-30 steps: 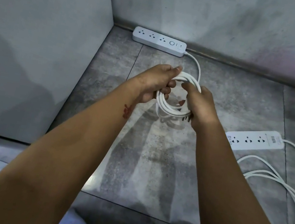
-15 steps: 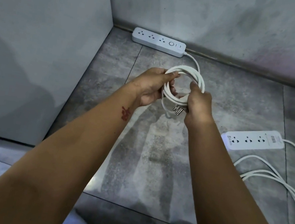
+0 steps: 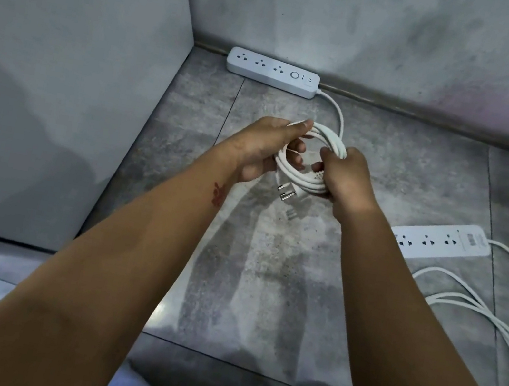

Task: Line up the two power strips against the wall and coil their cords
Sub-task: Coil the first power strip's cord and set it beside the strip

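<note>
Both hands are out over the grey floor (image 3: 249, 294), working one white coil (image 3: 299, 180) between them, held up off the tiles. The left hand (image 3: 260, 149) has the coil's left side: its thumb lies along the top of the loops with the tip pressing on the cord, and the other fingers (image 3: 294, 159) curl through the middle of the ring from below, so the hand is closed around the strands rather than spread. The right hand (image 3: 347, 182) takes the right side, knuckles up, fingers bent tight over the bundle and pinching several turns together; its fingertips are tucked under and I cannot see them. The plug (image 3: 290, 194) sticks out of the bottom of the coil, between the two wrists, its metal pins pointing down and to the left, touching neither hand that I can make out. From the top right of the coil a single run of cord (image 3: 340, 112) curves up to the far strip (image 3: 272, 72), which lies flat with its long side along the back wall (image 3: 377, 27), near the corner. The second strip (image 3: 442, 241) sits well out from the wall on the right, at a slant, partly hidden by the right forearm. Its cord (image 3: 478, 307) lies loose in slack loops on the floor just beside it, trailing off toward the right edge.
</note>
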The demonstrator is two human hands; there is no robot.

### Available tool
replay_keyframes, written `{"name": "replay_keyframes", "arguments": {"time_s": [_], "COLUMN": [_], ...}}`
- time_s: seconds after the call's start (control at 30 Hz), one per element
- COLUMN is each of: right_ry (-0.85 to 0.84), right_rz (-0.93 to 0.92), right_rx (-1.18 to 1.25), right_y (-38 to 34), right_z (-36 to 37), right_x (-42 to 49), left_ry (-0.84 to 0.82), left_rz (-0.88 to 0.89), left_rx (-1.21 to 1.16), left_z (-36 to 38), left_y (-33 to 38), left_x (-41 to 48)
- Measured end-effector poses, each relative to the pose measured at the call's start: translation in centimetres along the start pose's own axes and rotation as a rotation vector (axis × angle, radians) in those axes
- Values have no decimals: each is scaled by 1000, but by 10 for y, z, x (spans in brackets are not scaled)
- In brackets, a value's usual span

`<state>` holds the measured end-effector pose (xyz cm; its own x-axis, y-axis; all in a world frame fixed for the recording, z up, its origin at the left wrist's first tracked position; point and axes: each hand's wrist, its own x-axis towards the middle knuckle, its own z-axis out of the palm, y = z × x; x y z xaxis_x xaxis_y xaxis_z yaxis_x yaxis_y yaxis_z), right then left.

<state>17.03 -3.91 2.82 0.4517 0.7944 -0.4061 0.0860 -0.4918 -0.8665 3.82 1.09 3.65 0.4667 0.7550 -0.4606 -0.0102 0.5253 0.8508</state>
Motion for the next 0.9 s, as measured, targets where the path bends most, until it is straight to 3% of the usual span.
{"name": "replay_keyframes", "arguments": {"time_s": [0.17,0.33,0.47,0.57,0.67,0.8,0.9], "right_ry": [-29,56,65,50,9,-41,-32], "right_rz": [108,97,48,-140,-272,-216,-130], "right_rx": [112,84,-93,-373,-472,-533,-400], "right_y": [8,12,8,1,-6,-5,0], "right_z": [3,12,11,4,-1,-5,-6], "right_x": [-1,-3,-4,-6,-7,-5,-3], "left_ry": [-36,73,113,65,-25,-41,-86], "left_rz": [-87,-71,-17,17,25,-29,-127], "left_rx": [26,-163,-130,-15,108,78,41], "left_z": [-3,5,4,-1,0,2,-8], "left_y": [-3,-3,-5,-4,-2,3,0], "left_x": [-3,1,3,3,1,0,-2]}}
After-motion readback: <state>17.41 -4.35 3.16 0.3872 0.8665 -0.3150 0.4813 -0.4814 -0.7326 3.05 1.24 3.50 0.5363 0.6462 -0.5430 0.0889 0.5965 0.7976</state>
